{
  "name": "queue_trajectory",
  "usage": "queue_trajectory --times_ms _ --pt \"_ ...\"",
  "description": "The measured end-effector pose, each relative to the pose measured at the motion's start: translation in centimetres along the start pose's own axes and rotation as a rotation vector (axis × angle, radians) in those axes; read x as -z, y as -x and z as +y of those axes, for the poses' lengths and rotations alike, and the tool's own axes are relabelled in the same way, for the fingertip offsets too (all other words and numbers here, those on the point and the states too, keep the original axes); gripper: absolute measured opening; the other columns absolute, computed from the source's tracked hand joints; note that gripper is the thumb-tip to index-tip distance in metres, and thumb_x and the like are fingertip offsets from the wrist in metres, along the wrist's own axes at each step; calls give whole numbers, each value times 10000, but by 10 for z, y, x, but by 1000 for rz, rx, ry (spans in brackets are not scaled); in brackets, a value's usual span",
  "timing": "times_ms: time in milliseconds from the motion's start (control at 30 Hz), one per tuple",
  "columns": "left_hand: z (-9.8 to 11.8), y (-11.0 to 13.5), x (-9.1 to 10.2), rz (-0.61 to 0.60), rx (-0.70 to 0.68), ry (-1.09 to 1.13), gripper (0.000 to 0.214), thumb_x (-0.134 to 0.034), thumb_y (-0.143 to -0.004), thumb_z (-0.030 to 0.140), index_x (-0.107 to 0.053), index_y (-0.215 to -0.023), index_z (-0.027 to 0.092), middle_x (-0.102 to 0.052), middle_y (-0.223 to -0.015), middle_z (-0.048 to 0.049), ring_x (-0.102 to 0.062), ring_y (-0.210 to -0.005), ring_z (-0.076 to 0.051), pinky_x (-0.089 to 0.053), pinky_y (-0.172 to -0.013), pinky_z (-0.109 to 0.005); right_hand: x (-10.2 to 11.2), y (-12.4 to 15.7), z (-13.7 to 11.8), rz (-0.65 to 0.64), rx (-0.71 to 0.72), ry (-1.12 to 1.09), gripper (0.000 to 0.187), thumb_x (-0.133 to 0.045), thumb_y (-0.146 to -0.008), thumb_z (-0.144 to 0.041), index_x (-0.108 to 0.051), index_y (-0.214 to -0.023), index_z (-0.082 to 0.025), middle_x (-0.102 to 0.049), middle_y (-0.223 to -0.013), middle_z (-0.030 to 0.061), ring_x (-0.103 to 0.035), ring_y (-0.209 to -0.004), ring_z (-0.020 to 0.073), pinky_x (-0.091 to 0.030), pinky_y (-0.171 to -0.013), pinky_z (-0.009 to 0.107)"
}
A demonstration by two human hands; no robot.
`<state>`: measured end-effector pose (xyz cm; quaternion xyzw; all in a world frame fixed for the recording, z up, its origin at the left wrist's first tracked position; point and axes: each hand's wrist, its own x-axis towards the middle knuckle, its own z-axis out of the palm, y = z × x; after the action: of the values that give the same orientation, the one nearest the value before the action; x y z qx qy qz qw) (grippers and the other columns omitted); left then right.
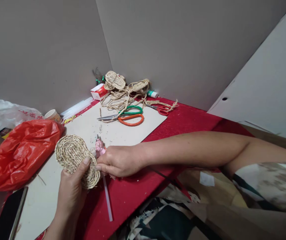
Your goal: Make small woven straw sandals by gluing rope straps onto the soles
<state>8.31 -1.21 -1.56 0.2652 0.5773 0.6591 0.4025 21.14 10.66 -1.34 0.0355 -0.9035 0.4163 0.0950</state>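
lying pinched in left fingers [83,166], woven sole [72,150] adjoins right fingers [107,169] gripping glue gun [99,147]

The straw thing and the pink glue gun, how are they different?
The woven straw piece is pale tan with bumpy, corded rows; the glue gun is pink with a dark tip.
The straw piece is broad with rounded ends; the glue gun's showing part is narrow, the rest hidden.
The left hand holds the straw piece; the right hand grips the glue gun.
Both are held, side by side.
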Motion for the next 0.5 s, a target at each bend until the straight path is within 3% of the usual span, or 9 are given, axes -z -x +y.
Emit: queue_trajectory --times_ms 100,200,300,400,500 --pt "3 0 0 12 -28 21 480 -782 -678 223 -650 -1139 201 -713 -870 -27 -680 -748 -195 -555 -726 -315 4 1 1 -78 -79 -307 290 -358 -981 -238 -432 -715 -151 -547 -555 -35 -490 -419 43 -415 -506 173" --pt "6 0 -2 26 -74 41 429 -792 -652 208 -678 -1065 206 -703 -853 -2 -674 -749 -180 -544 -733 -291 12 0 4 -80 -145 -557 410 -389 -963 -443 -494 -731 -121 -599 -601 2 -522 -400 57 -403 -419 176" --pt "8 1 -6 19 -53 17 298 -786 -656 267 -702 -928 179 -696 -800 -17 -672 -754 -204 -539 -718 -309 16 0 6 40 -168 -612 531 -470 -876 -590 -553 -705 -94 -593 -575 8 -538 -402 67 -407 -391 172" --pt "11 3 -9 32 -21 -75 223 -789 -633 326 -698 -761 168 -662 -683 -39 -664 -744 -245 -534 -675 -330 13 -2 7 95 -186 -607 479 -657 -756 -559 -529 -657 -108 -545 -482 -37 -540 -401 65 -393 -385 147" --pt "14 3 -8 106 -144 -177 217 -828 -564 300 -686 -695 201 -628 -629 -27 -647 -727 -237 -521 -643 -306 10 -3 10 80 -213 -676 454 -717 -714 -512 -511 -640 -114 -556 -461 -41 -530 -390 56 -393 -385 135"
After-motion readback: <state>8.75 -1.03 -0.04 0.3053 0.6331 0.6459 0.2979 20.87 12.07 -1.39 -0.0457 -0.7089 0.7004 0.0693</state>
